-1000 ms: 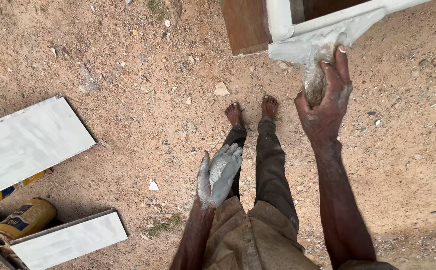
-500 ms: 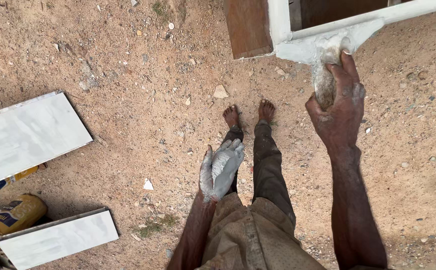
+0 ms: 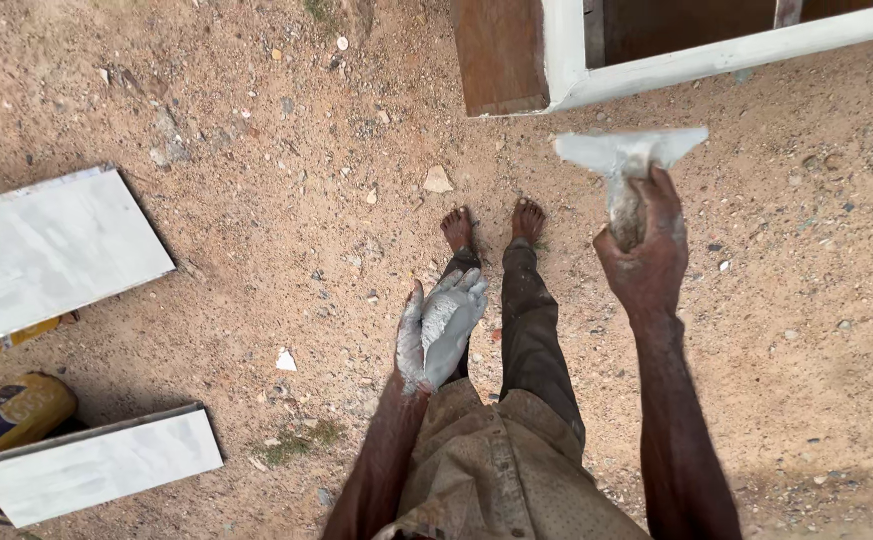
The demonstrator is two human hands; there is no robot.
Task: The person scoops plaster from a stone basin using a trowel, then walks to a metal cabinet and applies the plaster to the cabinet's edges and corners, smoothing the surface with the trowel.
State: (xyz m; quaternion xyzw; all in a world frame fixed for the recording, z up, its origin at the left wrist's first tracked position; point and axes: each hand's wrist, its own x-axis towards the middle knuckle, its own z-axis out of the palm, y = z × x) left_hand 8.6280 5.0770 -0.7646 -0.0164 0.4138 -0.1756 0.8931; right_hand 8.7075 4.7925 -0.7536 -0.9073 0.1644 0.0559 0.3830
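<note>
Since the earlier frames the right hand has drawn back from the white-painted frame, and the scraper it holds now hangs over bare ground instead of touching the frame's lower edge. That hand is clamped around the scraper's handle, fingers wrapped tight, with the wide grey-coated blade just past the fingertips. The blade's long edge runs crosswise, roughly parallel to the frame's rail, which lies a little beyond the blade and apart from it. A brown wooden board stands at the frame's left end.

The left hand hangs low near the trousers, palm open and fingers loosely spread, smeared with pale grey paste and gripping nothing. It sits well back from the frame, so the right hand is plainly the nearer one.

Out to the left of the left hand lie two white panels on the sandy ground, with a yellow can between them. Bare feet point toward the frame.
</note>
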